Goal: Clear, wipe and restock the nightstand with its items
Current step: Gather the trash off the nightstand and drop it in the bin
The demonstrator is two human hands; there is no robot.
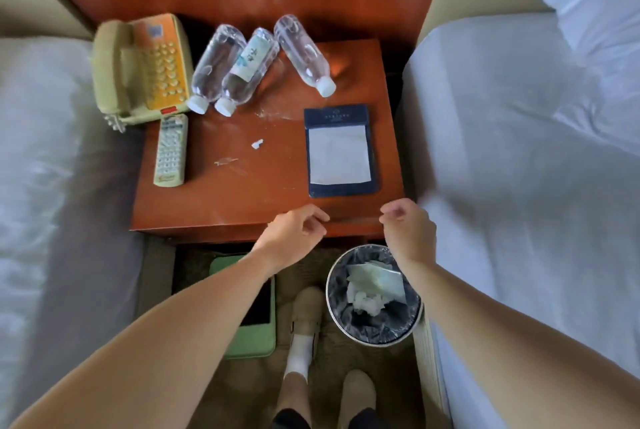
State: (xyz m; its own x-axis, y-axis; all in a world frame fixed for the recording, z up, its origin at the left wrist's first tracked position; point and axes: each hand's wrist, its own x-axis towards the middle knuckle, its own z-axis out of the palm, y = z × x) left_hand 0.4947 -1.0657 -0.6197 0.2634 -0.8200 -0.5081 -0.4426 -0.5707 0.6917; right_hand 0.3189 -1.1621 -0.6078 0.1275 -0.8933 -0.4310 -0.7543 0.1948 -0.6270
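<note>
The brown wooden nightstand (242, 200) carries a beige phone (138, 68) at its back left, a remote (170, 151) in front of the phone, three clear water bottles (242, 68) lying on their sides at the back, and a dark blue notepad holder (339, 151) at the right. A small white scrap (257, 144) and bits of clear wrapper (225, 162) lie in the middle. My left hand (294, 238) hovers at the front edge, fingers loosely curled, holding nothing. My right hand (407, 228) hangs beside it above the bin, also loosely curled and empty.
A round bin (336, 290) with a black liner and crumpled tissue stands on the floor below the front edge. A green tablet (256, 335) lies on the carpet beside my feet. Beds flank the nightstand left (45, 186) and right (519, 169).
</note>
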